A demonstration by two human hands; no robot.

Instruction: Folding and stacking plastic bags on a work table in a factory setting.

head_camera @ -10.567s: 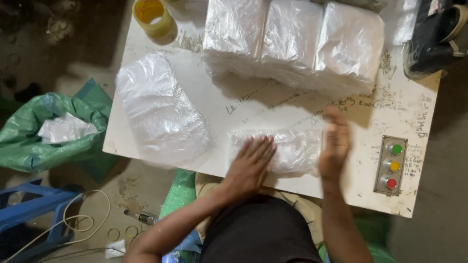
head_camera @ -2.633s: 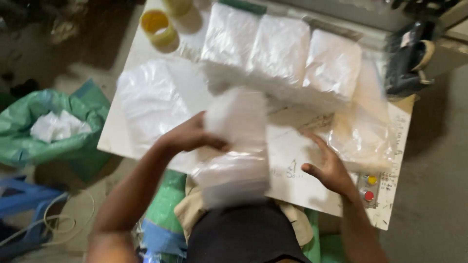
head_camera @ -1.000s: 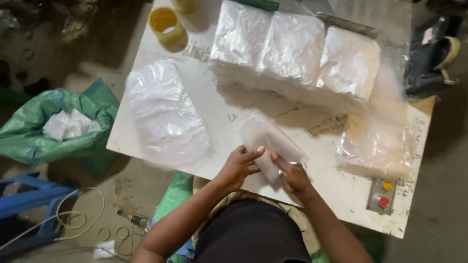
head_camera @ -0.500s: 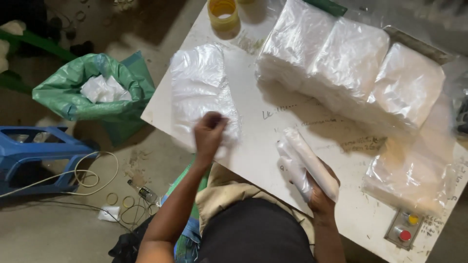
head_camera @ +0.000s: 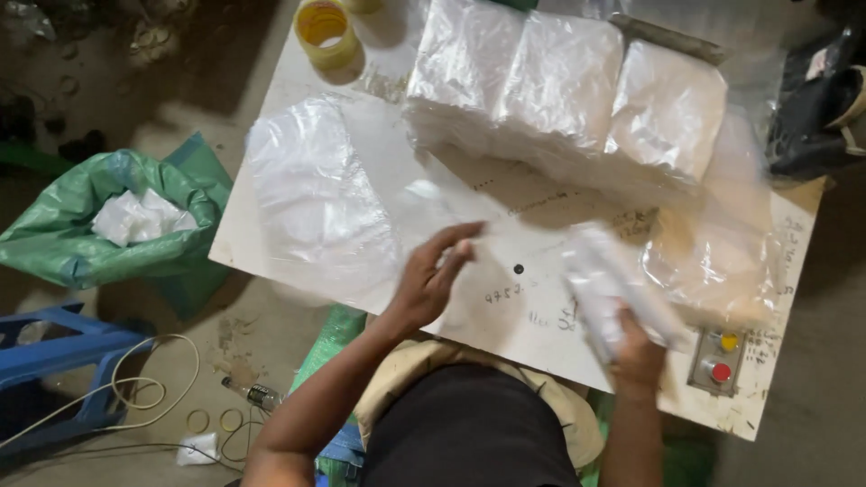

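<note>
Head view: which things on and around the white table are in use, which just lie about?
In use:
right hand gripping rolled clear plastic bundle
left hand lifting thin clear plastic sheet
flat pile of clear bags

Lying about:
yellow tape roll
green sack
blue stool

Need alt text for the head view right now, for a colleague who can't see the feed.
Seen from above, a person at a white table grips a rolled white bundle in the right hand while the left hand pinches a clear plastic bag. Three stacks of bagged white material line the far edge.
</note>
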